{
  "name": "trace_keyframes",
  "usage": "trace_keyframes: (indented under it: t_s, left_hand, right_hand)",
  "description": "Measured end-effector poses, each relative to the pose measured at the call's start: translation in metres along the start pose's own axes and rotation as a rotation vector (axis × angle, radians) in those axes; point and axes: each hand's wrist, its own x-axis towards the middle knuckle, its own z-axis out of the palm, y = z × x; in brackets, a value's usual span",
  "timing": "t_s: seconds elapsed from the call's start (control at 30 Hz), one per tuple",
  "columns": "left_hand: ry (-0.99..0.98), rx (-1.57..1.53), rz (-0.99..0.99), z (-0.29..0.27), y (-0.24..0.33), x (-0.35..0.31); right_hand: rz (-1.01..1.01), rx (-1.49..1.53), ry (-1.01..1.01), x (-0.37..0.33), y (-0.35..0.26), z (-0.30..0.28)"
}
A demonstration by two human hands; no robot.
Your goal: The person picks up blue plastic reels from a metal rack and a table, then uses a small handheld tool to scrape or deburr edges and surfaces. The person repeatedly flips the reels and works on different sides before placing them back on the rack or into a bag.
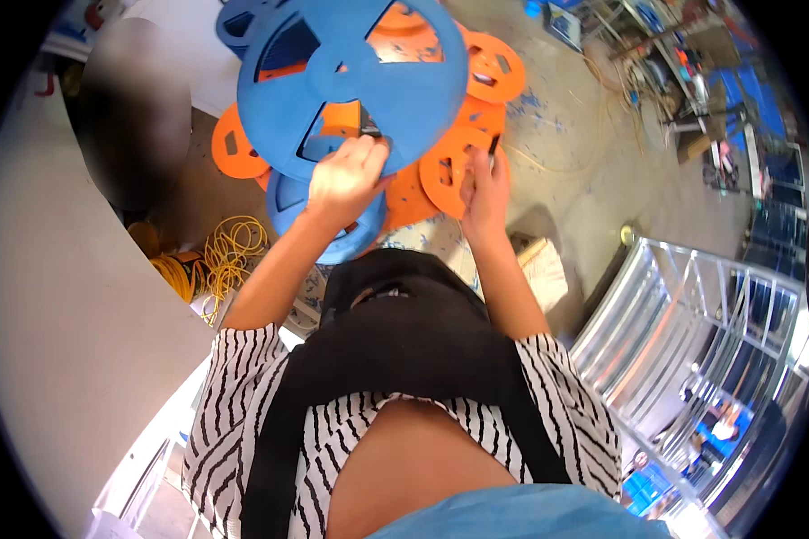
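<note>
A large blue plastic reel disc with wedge-shaped openings is held up in front of me. My left hand is closed round its near rim, fingers hooked into the near opening. To the right, my right hand is closed on a small dark slim tool; only its tip shows above the fingers, so its kind is unclear. That hand is over an orange reel disc, apart from the blue one. Another blue disc sits lower, partly behind my left forearm.
More orange discs lie beneath and around. Coiled yellow cable is on the left, beside a large pale surface. A metal frame rack stands at right. Blue scraps litter the floor. A cluttered bench is at far right.
</note>
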Motion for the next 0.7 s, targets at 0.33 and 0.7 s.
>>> trace_keyframes:
  t_s: [0.33, 0.7]
  left_hand:
    - [-0.207, -0.173, 0.087, -0.007, 0.161, 0.024]
    - [-0.301, -1.761, -0.801, 0.003, 0.162, 0.05]
  right_hand:
    - [-0.113, 0.34, -0.004, -0.048, -0.071, -0.089]
    - [-0.329, 0.364, 0.108, -0.1, -0.089, -0.087]
